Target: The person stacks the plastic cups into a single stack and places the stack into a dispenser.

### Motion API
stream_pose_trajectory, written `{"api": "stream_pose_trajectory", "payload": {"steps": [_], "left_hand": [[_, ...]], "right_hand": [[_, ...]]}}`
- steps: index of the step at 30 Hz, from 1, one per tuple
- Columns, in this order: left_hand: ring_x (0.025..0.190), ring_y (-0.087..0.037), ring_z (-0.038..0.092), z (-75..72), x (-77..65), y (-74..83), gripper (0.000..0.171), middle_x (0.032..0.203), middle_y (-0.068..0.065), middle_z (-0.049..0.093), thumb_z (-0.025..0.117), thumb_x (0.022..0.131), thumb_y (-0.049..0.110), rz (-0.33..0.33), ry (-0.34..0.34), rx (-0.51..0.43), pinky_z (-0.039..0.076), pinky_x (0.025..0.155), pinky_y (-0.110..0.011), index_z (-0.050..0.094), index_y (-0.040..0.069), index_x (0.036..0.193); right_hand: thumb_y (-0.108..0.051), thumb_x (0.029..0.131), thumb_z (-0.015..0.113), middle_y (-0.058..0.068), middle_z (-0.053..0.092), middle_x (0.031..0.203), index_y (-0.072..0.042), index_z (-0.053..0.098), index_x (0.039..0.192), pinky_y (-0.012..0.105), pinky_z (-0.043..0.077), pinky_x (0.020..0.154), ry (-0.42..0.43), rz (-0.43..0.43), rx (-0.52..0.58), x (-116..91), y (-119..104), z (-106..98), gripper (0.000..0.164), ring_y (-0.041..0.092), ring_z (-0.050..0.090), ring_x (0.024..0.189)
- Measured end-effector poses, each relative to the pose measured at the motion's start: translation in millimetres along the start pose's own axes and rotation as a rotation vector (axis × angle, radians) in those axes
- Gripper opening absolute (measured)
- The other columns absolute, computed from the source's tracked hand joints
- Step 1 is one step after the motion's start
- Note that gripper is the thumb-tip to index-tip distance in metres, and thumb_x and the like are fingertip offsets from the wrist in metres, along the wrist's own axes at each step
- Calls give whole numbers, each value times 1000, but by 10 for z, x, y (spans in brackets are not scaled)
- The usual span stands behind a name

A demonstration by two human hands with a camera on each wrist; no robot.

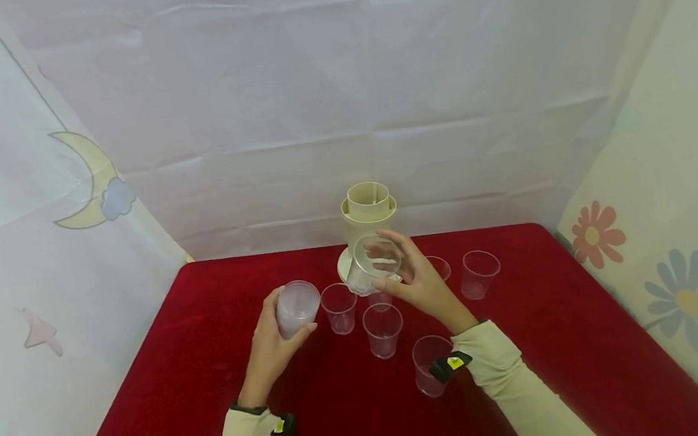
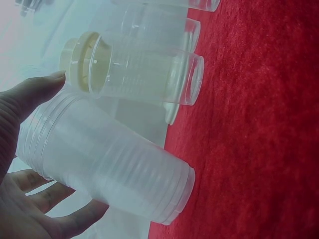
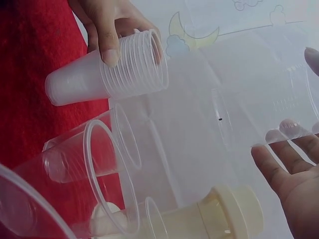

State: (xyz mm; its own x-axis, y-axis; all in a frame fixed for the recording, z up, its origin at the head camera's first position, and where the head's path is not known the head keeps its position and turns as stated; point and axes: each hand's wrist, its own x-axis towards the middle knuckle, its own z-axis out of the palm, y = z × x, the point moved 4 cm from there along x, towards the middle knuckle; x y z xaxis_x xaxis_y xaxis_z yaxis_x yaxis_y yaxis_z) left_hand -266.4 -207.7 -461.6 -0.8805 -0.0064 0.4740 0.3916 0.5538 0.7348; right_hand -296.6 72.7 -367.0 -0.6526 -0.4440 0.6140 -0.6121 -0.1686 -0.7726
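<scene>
My left hand [image 1: 273,342] grips a nested stack of clear plastic cups [image 1: 298,311], thumb on one side and fingers on the other. The right wrist view shows several stacked rims of that stack [image 3: 132,64], its base slanting down toward the table. To the right, my right hand [image 1: 419,277] holds a single clear plastic cup [image 1: 362,278] between thumb and fingers, raised in front of a cream cylinder. Below the hands, other clear cups stand upright, among them one beside the stack [image 1: 340,310] and one nearer me [image 1: 384,332].
The cream cylinder [image 1: 362,228] stands on a round base at the back of the red-covered table [image 1: 214,382]. One cup [image 1: 480,276] stands at the right, and another [image 1: 426,370] is partly behind my right wrist. Patterned white curtains [image 1: 290,112] enclose the table.
</scene>
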Motion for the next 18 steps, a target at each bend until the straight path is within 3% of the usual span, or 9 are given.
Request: {"api": "stream_pose_trajectory", "payload": {"steps": [4, 9, 11, 18], "left_hand": [[115, -34, 57, 4, -1, 12, 90, 137, -15, 53, 88, 75, 26, -4, -1, -4, 50, 91, -59, 37, 12, 148], [116, -35, 56, 6, 0, 16, 90, 138, -15, 52, 88, 76, 27, -6, -7, 0, 49, 92, -60, 36, 12, 148], [116, -35, 56, 6, -3, 13, 90, 138, -15, 52, 88, 76, 27, -10, -9, 2, 50, 92, -61, 36, 13, 148], [115, -35, 56, 8, -15, 13, 89, 137, -15, 53, 88, 76, 27, -11, -7, 5, 50, 91, -60, 37, 13, 148]], "right_hand": [[-4, 91, 71, 29, 47, 142, 4, 26, 150, 59, 39, 105, 3, -1, 2, 14, -17, 17, 75, 39, 46, 133], [-10, 91, 73, 28, 48, 141, -2, 30, 150, 41, 44, 107, 5, -8, 5, 34, -35, 37, 73, 42, 45, 132], [-11, 91, 73, 29, 47, 141, -1, 29, 150, 39, 45, 106, 3, -13, 10, 41, -30, 48, 74, 43, 45, 132], [-10, 91, 73, 29, 48, 141, 5, 27, 148, 53, 42, 106, -8, -18, 13, 69, -9, 100, 75, 42, 44, 133]]}}
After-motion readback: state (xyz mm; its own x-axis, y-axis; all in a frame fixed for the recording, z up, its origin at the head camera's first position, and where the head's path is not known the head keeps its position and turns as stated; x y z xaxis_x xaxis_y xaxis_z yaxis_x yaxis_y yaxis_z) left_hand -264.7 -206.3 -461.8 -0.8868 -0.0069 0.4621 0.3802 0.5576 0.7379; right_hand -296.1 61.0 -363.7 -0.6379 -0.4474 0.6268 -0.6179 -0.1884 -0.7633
